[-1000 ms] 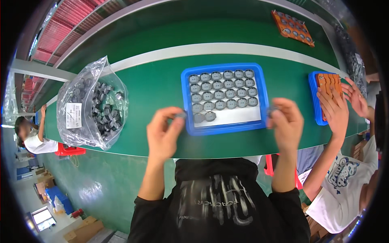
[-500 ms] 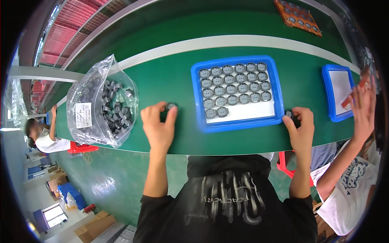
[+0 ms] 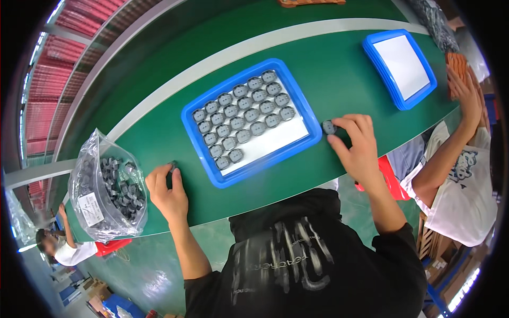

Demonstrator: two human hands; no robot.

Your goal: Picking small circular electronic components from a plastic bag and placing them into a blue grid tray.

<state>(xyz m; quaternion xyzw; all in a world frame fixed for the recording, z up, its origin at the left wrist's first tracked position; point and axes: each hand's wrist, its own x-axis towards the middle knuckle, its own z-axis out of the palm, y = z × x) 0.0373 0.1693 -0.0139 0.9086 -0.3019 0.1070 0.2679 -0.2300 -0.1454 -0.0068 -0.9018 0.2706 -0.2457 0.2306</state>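
A blue tray (image 3: 313, 139) with a white bottom lies before me, holding rows of round grey plastic parts (image 3: 251, 115) that look like small motor or coil pieces. Bare white shows along its near right side. My right hand (image 3: 358, 146) pinches one round grey part (image 3: 329, 127) between thumb and fingers, just off the tray's right rim. Left of the tray, my left hand (image 3: 170, 195) holds a dark part (image 3: 173, 166) at its fingertips, low over the green table; that part is mostly hidden. Beside this hand stands a clear plastic bag (image 3: 91, 177) with many loose grey parts inside.
A stack of blue trays (image 3: 398, 69) with a white bottom stands at the far right. Past it, a co-worker's hands (image 3: 465, 95) hold an orange-brown slotted piece (image 3: 455, 61). Another orange holder (image 3: 310, 2) lies at the back. A second person (image 3: 66, 249) sits at the far left.
The whole view has turned, so the tray now appears slanted and farther left. Both hands keep their parts; the right one's part shows more clearly. The tray's rows look the same.
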